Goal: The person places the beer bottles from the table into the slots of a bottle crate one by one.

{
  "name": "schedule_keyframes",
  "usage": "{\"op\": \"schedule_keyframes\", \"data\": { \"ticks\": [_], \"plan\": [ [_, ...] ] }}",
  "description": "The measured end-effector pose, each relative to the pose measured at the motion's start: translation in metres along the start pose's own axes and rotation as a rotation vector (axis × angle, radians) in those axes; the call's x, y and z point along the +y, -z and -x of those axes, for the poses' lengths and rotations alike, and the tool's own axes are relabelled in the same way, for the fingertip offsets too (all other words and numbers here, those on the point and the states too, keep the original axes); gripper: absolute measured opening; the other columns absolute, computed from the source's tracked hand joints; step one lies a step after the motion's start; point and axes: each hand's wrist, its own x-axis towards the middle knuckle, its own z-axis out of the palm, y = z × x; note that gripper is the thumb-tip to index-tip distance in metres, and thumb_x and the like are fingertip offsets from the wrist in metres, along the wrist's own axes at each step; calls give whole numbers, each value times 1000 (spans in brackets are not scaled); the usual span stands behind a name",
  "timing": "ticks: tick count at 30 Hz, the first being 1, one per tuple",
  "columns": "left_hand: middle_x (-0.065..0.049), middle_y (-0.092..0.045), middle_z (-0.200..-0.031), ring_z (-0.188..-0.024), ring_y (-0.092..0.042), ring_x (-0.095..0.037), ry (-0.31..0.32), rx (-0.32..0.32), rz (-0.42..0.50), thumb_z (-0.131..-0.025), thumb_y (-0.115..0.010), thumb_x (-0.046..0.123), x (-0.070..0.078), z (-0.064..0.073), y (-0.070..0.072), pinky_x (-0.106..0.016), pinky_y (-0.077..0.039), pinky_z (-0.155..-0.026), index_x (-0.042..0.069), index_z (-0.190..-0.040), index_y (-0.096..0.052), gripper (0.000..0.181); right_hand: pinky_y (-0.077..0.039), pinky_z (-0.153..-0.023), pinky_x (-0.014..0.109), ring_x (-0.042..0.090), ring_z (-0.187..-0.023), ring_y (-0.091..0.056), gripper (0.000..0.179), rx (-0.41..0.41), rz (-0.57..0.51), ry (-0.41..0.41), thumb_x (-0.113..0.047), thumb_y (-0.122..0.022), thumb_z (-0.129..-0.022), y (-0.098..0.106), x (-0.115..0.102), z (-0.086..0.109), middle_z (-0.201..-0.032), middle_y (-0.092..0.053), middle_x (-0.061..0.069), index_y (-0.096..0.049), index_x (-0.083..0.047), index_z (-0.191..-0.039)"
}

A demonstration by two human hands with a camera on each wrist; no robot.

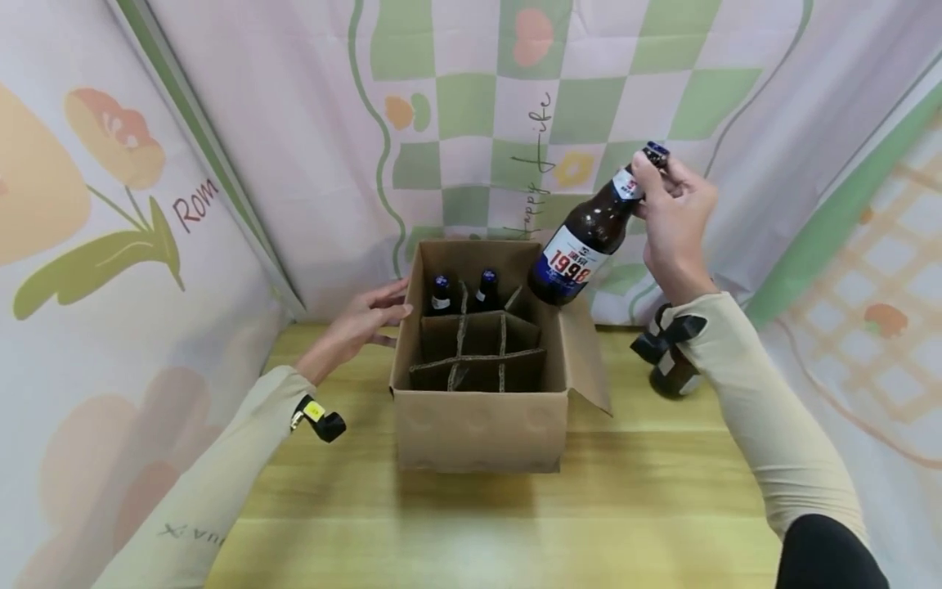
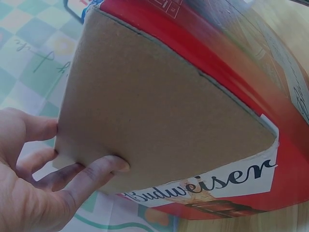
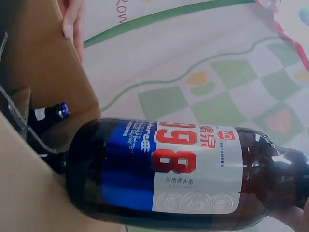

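Note:
A brown glass beer bottle [image 1: 577,249] with a blue and white "1998" label tilts over the back right rim of a cardboard box [image 1: 482,429]. Its neck, near the blue cap, is pinched by my right hand [image 1: 677,213]. In the right wrist view the bottle [image 3: 174,174] lies across the frame, its base at the box edge. My left hand [image 1: 361,323] holds the box's left side; the left wrist view shows the thumb on the brown flap [image 2: 159,111] and fingers at its edge. Two capped bottles, a left one [image 1: 441,294] and a right one [image 1: 487,290], stand in the back compartments.
Cardboard dividers [image 1: 478,335] split the box into cells. Its right flap [image 1: 589,356] hangs outward. Another brown bottle [image 1: 673,376] is on the wooden table [image 1: 331,507], partly hidden under my right wrist. A patterned curtain [image 1: 294,123] hangs close behind the box.

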Motion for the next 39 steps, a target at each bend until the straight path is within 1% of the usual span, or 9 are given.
{"op": "schedule_keyframes", "data": {
  "ticks": [5, 12, 17, 19, 22, 26, 30, 34, 39],
  "plan": [
    [-16, -28, -171, -144, -46, -41, 6, 8, 4, -105, -62, 18, -1, -1, 1, -39, -65, -86, 26, -166, -31, 69, -64, -66, 22, 16, -75, -72, 15, -62, 61, 81, -10, -80, -93, -17, 5, 2, -87, -78, 9, -79, 1, -103],
    [-17, -29, -170, -143, -45, -44, 2, 11, 18, -106, -61, 16, 0, 3, 3, -38, -65, -85, 25, -166, -30, 69, -62, -73, 21, 16, -81, -73, 19, -185, 137, 128, -13, -79, -94, -36, 8, 8, -93, -79, 10, -79, -1, -109],
    [-18, -30, -170, -141, -47, -44, -7, 2, 14, -105, -62, 17, 1, 3, -1, -40, -64, -88, 26, -166, -30, 69, -62, -77, 21, 15, -82, -73, 28, -254, 209, 65, -13, -81, -93, -47, 20, 20, -97, -81, 4, -78, -2, -118],
    [-18, -29, -170, -141, -48, -43, -8, -3, 13, -105, -62, 17, 1, 2, -2, -41, -64, -89, 26, -166, -31, 69, -61, -75, 19, 13, -79, -72, 31, -292, 278, 36, -14, -82, -93, -52, 28, 26, -94, -81, -1, -76, -2, -121],
    [-17, -27, -171, -142, -48, -43, -9, -5, 15, -105, -62, 17, 0, 2, -4, -42, -64, -90, 27, -166, -31, 69, -57, -67, 18, 9, -74, -70, 33, -370, 419, 33, -17, -81, -94, -59, 42, 32, -88, -80, -3, -76, -2, -123],
    [-15, -26, -172, -143, -48, -43, 3, 2, 13, -105, -62, 17, -3, 4, -6, -43, -64, -91, 28, -166, -31, 69, -55, -65, 15, 3, -74, -69, 35, -473, 588, 20, -19, -79, -96, -66, 57, 38, -96, -81, 9, -74, -1, -125],
    [-14, -28, -171, -143, -48, -41, 15, 6, 12, -105, -63, 18, -4, 5, -7, -43, -64, -91, 29, -165, -31, 69, -58, -72, 14, 7, -84, -74, 40, -529, 687, -38, -19, -78, -96, -71, 63, 44, -110, -78, 21, -70, 2, -129],
    [-16, -29, -170, -143, -48, -42, 6, 6, 8, -105, -62, 18, -2, 5, -6, -45, -63, -92, 28, -166, -31, 69, -58, -73, 15, 12, -86, -74, 41, -526, 674, -110, -19, -77, -96, -75, 66, 47, -112, -77, 24, -68, 4, -129],
    [-15, -31, -170, -143, -49, -40, 8, 13, 2, -105, -63, 19, -1, 5, -6, -46, -63, -92, 29, -165, -33, 69, -63, -75, 21, 9, -83, -72, 41, -465, 483, -277, -12, -75, -97, -82, 69, 49, -121, -73, 28, -63, 9, -131]
  ]
}}
